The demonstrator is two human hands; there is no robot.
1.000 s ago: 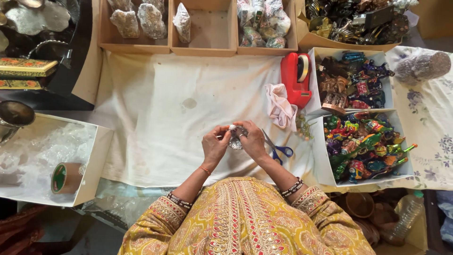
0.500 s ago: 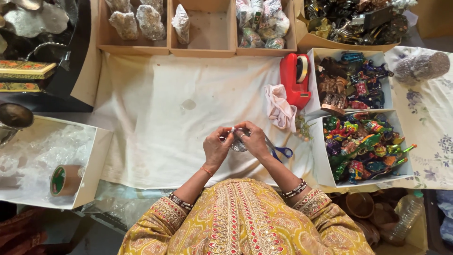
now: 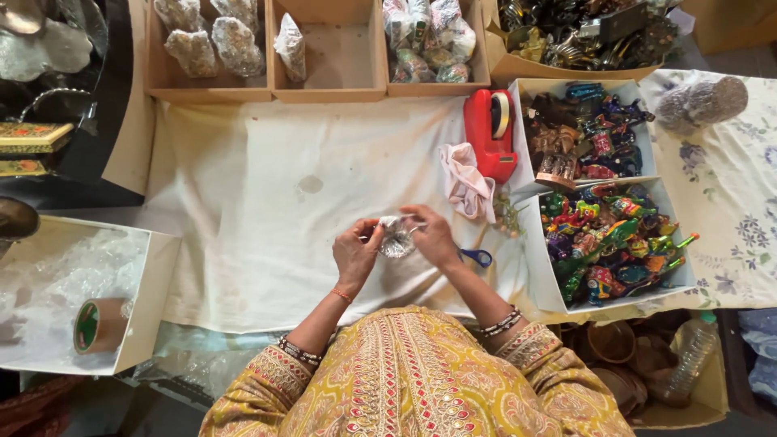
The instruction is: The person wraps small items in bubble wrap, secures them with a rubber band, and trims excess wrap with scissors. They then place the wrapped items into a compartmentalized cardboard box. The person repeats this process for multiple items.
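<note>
My left hand [image 3: 356, 252] and my right hand [image 3: 432, 235] meet over the white cloth [image 3: 267, 202] and both grip a small object wrapped in clear plastic [image 3: 396, 238]. The fingers of both hands pinch the wrapping from either side. Blue-handled scissors [image 3: 476, 257] lie on the cloth just right of my right wrist. What is inside the wrapping is too small to make out.
A red tape dispenser [image 3: 490, 131] and a pink rag [image 3: 468, 183] lie at the right. White boxes [image 3: 537, 267] hold several painted figurines. Wooden bins [image 3: 324, 81] at the back hold wrapped bundles. A tape roll [image 3: 95, 325] sits in a box of plastic at the left.
Both hands have stayed together over the cloth, shifting slightly as the fingers work the plastic around the small object. Nothing else has moved.
</note>
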